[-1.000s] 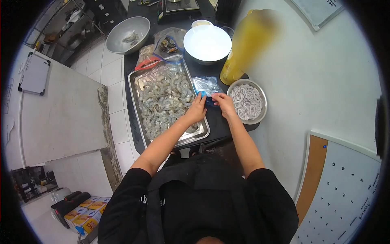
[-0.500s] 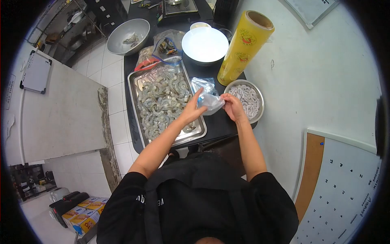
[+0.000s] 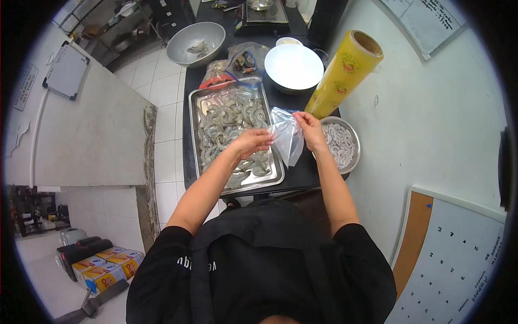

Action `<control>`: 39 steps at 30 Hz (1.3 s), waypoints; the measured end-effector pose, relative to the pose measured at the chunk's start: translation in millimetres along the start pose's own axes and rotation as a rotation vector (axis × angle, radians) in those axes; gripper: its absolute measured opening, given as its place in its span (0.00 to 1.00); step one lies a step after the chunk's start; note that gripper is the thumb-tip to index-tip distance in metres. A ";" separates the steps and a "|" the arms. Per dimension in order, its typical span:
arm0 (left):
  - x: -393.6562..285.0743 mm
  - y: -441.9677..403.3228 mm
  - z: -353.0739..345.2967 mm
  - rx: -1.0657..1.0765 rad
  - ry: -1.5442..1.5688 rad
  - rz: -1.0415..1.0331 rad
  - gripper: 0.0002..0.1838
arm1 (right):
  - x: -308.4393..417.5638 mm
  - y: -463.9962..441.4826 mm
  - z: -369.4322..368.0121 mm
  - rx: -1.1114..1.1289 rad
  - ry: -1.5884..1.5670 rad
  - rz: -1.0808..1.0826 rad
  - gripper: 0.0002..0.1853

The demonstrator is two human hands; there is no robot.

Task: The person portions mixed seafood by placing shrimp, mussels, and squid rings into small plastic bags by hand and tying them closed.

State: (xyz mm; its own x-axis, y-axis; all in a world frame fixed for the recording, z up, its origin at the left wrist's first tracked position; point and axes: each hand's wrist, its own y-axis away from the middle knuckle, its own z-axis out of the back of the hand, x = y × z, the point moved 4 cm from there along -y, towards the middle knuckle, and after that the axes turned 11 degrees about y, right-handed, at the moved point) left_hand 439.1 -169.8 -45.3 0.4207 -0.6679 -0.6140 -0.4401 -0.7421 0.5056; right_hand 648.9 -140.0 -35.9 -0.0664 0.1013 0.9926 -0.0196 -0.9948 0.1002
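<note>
A clear plastic bag [image 3: 290, 144] hangs between my two hands above the black table. My left hand [image 3: 253, 142] pinches its left edge, over the right part of a metal tray [image 3: 277, 181] of raw shrimp [image 3: 224, 129]. With closed fingertips my right hand [image 3: 309, 129] holds the bag's upper right corner. Behind the bag lies a stack of clear bags [image 3: 280, 114], partly covered. Just right of my right hand stands a steel bowl [image 3: 356, 156] of pale, ring-like pieces [image 3: 339, 143].
A yellow roll of wrap [image 3: 342, 75] stands upright behind my right hand, near the wall. Farther back are a white bowl [image 3: 294, 66], a zip bag of mussels [image 3: 245, 63], a grey bowl [image 3: 189, 46] with some shrimp and a scale [image 3: 263, 16].
The bag has gone from bunched to hanging down, stretched between my hands. My left hand has turned flatter, and my right hand has risen slightly. The whole view has shifted.
</note>
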 end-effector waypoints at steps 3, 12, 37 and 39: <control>8.9 -6.4 19.9 -0.030 -0.070 -0.018 0.11 | -1.9 -8.2 -7.1 0.096 0.103 0.060 0.11; 4.2 -10.2 50.9 -0.148 0.113 -0.144 0.05 | -24.2 -38.1 -7.1 0.399 0.494 0.068 0.10; -30.5 64.5 115.9 -0.342 0.366 -0.320 0.20 | -59.4 -67.7 45.0 0.166 1.090 0.178 0.17; -20.8 72.0 101.1 -0.351 0.374 -0.329 0.19 | -23.6 -63.0 53.4 0.096 1.118 0.076 0.17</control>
State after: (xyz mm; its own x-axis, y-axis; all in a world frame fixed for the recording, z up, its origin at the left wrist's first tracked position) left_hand 318.5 -203.5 -57.4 0.7686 -0.3280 -0.5493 0.0213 -0.8450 0.5343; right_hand 705.0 -80.4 -62.0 -0.9222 -0.0528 0.3830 0.0961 -0.9909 0.0947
